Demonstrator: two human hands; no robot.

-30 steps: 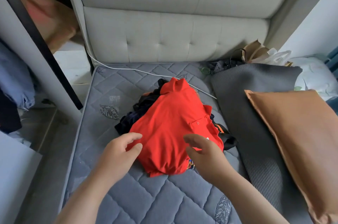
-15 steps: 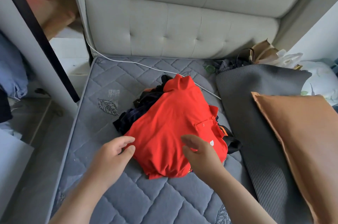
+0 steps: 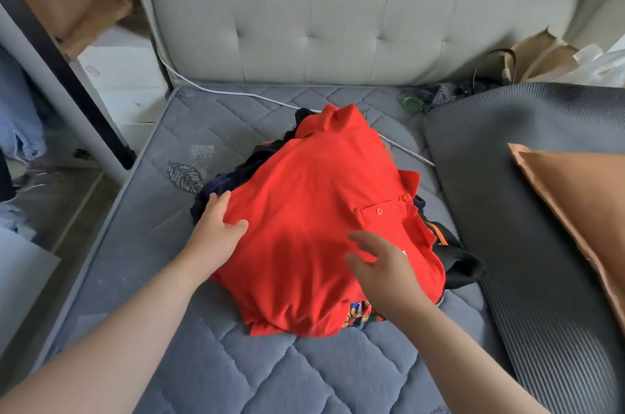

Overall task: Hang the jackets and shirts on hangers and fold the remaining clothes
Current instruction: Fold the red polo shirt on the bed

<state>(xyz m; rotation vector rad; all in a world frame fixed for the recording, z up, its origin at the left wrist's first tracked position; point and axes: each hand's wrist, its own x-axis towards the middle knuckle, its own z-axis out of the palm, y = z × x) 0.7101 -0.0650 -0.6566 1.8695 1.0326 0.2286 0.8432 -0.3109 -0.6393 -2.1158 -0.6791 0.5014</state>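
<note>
on the grey quilted mattress [image 3: 236, 363], near its middle, a red polo shirt [image 3: 314, 210] is lying draped over the top of a heap of dark clothes [image 3: 233, 177], with its buttoned placket showing at the right side. the dark heap is peeking out along the shirt's left and far edges. a bit of brightly patterned fabric [image 3: 360, 312] is sticking out under the near hem, and a black garment [image 3: 463, 266] with an orange stripe is poking out at the right edge.

the left hand [image 3: 216, 231] is resting palm down on the shirt's left edge, fingers straight and spread, gripping nothing. the right hand [image 3: 385, 268] is reaching over the shirt's lower right part with fingers loosely extended and thumb held apart; i cannot tell whether it is touching the cloth or hovering just above it. the two hands are sitting well apart, one at each side of the shirt, and neither is closing round any fabric.

a white cable [image 3: 236, 94] is running across the mattress from the left end of the padded headboard [image 3: 338, 24] and passing behind the heap. a dark ribbed mat [image 3: 524, 244] is lying along the right side of the mattress, with a brown pillow [image 3: 581, 197] lying on it. a crumpled paper bag [image 3: 537, 58] is leaning in the far right corner.
</note>
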